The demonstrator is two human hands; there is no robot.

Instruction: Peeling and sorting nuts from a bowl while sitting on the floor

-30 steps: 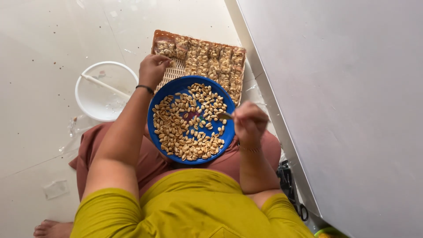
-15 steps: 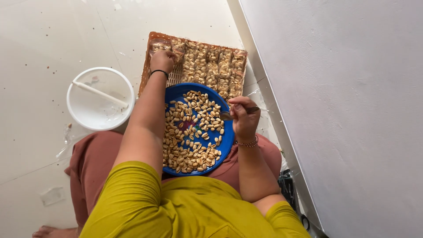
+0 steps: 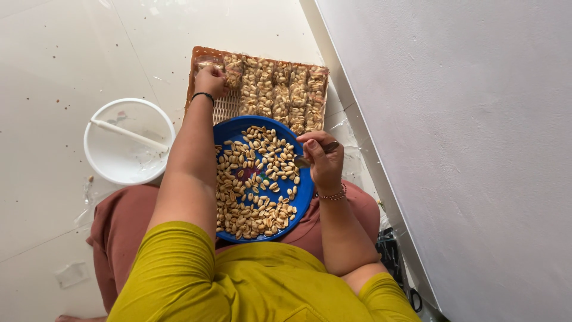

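Observation:
A blue plate heaped with peanuts rests on my lap. Beyond it on the floor lies a brown woven tray carrying rows of peanut clusters. My left hand reaches over the plate to the tray's far left corner, fingers pinched down on a cluster there. At the plate's right rim my right hand is closed around a small metal spoon whose tip points into the peanuts.
A white bucket with a white stick lying across it stands on the tiled floor to my left. A white wall runs close along my right side. A dark object lies by my right hip.
My left hand has stayed stretched out at the tray's far left corner. The right hand with the spoon has kept to the plate's right rim.

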